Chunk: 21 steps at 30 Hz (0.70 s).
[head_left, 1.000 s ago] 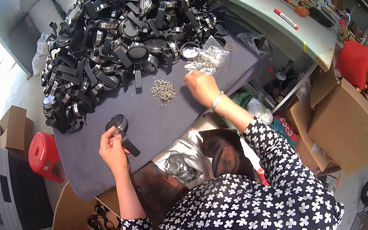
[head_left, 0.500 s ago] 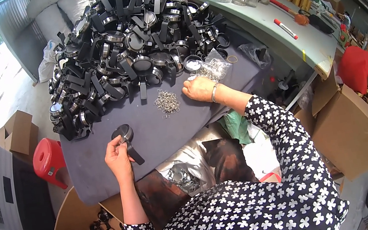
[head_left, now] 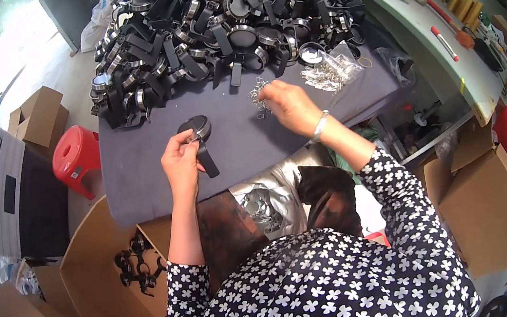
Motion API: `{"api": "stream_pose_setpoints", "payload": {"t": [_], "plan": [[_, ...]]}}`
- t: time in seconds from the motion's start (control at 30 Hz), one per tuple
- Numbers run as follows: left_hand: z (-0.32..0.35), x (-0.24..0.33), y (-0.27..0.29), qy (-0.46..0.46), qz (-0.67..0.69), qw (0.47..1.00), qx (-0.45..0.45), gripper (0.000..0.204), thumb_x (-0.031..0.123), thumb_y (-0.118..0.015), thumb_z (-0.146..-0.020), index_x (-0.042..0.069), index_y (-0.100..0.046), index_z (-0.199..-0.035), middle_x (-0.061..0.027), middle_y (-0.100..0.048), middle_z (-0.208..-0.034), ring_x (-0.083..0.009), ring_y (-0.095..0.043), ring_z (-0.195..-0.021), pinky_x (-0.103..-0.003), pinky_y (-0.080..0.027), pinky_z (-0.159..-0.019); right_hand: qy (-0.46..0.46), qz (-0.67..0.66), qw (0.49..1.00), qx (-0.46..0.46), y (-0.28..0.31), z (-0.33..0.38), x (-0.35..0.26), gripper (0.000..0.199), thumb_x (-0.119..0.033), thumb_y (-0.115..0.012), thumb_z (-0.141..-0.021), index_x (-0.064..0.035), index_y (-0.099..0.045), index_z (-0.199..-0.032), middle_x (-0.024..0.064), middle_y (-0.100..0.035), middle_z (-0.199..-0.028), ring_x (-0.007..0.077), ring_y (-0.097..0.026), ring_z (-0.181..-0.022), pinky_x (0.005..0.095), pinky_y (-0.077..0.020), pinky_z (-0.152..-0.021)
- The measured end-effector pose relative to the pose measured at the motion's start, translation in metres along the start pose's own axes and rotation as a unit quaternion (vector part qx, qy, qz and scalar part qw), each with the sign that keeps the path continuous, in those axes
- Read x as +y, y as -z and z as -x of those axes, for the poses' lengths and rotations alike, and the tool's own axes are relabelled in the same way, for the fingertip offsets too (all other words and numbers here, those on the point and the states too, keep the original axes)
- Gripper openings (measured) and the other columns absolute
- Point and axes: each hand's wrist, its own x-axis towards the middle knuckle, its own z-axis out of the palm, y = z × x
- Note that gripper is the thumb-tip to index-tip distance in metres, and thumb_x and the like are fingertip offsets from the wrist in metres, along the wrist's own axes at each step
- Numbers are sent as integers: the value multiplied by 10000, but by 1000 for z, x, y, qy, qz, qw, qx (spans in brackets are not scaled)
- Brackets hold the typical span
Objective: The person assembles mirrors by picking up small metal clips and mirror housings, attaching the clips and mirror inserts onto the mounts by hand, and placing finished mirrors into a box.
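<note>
My left hand (head_left: 182, 165) pinches a black watch (head_left: 197, 127) by its edge, just above the cloth. The watch's black strap (head_left: 207, 160) hangs down toward me. My right hand (head_left: 290, 107) hovers at a small heap of square metal buckles (head_left: 259, 99), partly covering it. Its thumb and fingers are drawn together at the heap, and whatever lies between them is too small or hidden to make out. To the right of that hand lies a spread of thin silvery pins (head_left: 323, 77), beside a clear plastic bag (head_left: 342, 62).
A big pile of black-strapped watches (head_left: 242, 35) covers the table's far side. A round dish (head_left: 312, 53) stands by the pins. On the right runs a bench with a red marker (head_left: 445, 43). At lower left are an open carton (head_left: 90, 264) and a red stool (head_left: 77, 153).
My right hand has moved left from the pins to the buckle heap. The left hand still holds the watch. The whole view has shifted, with the table's far side now higher in the picture.
</note>
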Motion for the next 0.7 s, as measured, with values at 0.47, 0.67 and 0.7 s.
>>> {"api": "stream_pose_setpoints", "payload": {"t": [0.47, 0.67, 0.7], "plan": [[5, 4, -1, 14, 0, 1000, 20, 179, -9, -541, -767, 19, -576, -941, 2, -530, -680, -28, -427, -436, -171, -384, -344, -137, -284, 949, -18, -96, -15, -59, 109, -9, -581, -723, 6, -597, -830, 112, -581, -717, 182, -561, -617, 279, -440, -577], [4, 5, -4, 15, -1, 1000, 25, 181, -12, -540, -767, 19, -575, -942, 8, -532, -676, -28, -433, -446, -167, -383, -351, -93, -222, 971, -7, -95, -21, -59, 97, 8, -584, -710, 2, -591, -806, 125, -581, -723, 233, -580, -629, 303, -451, -573], [5, 6, -4, 17, -1, 999, 27, 181, -12, -540, -767, 19, -575, -942, 8, -532, -676, -28, -433, -446, -167, -383, -351, -68, -180, 981, 1, -94, -21, -61, 95, 14, -587, -704, 1, -586, -798, 130, -583, -729, 251, -587, -635, 312, -455, -572]]}}
